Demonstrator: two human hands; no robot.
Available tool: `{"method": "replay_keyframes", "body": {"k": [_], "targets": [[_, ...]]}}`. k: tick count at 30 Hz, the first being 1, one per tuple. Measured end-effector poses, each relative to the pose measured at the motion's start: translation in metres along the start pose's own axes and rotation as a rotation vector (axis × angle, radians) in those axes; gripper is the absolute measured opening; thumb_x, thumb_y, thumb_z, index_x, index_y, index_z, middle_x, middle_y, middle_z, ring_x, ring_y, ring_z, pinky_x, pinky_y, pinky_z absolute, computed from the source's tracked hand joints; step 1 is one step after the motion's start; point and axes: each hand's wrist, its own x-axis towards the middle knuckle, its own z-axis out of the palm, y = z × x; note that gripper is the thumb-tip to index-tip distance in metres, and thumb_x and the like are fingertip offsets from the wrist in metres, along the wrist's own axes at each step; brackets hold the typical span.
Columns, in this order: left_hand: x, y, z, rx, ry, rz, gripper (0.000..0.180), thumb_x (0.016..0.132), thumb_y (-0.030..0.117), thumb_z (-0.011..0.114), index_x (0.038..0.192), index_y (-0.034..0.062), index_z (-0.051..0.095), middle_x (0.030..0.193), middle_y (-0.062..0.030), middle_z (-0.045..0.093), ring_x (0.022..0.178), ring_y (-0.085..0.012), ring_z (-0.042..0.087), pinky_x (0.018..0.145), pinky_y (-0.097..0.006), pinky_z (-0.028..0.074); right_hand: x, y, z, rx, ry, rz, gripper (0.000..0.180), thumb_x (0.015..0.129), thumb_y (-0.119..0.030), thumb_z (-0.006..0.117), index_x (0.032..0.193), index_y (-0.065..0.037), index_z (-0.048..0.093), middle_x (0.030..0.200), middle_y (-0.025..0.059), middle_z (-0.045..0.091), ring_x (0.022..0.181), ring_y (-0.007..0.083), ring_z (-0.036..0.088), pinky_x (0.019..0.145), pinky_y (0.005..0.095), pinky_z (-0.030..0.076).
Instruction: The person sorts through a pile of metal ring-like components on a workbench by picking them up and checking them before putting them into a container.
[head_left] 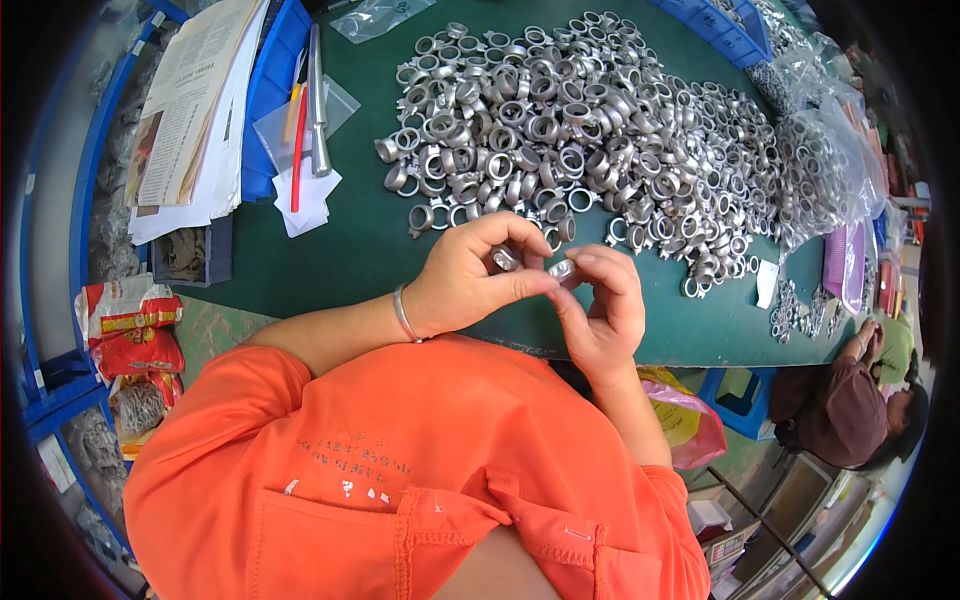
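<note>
your left hand [470,280] pinches a small silver metal fitting [505,258] in a narrow fingertip grip; your right hand [600,305] holds a second fitting [562,269] the same way, the two nearly touching above the near edge of the green tabletop [360,250]. the heap of fittings [590,130] lies toward the far edge. risk: held this lightly over the edge, either piece may slip and drop off the tabletop.
</note>
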Motion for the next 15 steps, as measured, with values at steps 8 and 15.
{"method": "replay_keyframes", "body": {"k": [8, 15], "targets": [[0.001, 0.001, -0.003, -0.02, -0.024, -0.116, 0.011, 0.085, 0.007, 0.057, 0.093, 0.0, 0.059, 0.086, -0.0042, 0.058, 0.068, -0.0078, 0.054, 0.055, -0.018, 0.042, -0.001, -0.009, -0.004, 0.06, 0.066, -0.009, 0.034, 0.064, 0.012, 0.068, 0.091, 0.0, 0.053, 0.085, 0.012, 0.059, 0.071, 0.0193, 0.057, 0.061, 0.0264, 0.047], [0.003, 0.0, -0.004, -0.779, -0.081, -0.617, 0.03, 0.092, 0.021, 0.045, 0.107, -0.003, 0.053, 0.08, -0.0077, 0.057, 0.067, -0.0137, 0.058, 0.051, -0.022, 0.049, 0.008, -0.01, -0.014, -0.18, -0.029, -0.11, 0.016, 0.066, 0.008, 0.065, 0.078, 0.001, 0.057, 0.077, 0.0124, 0.06, 0.07, 0.0242, 0.059, 0.062, 0.031, 0.047]]}}
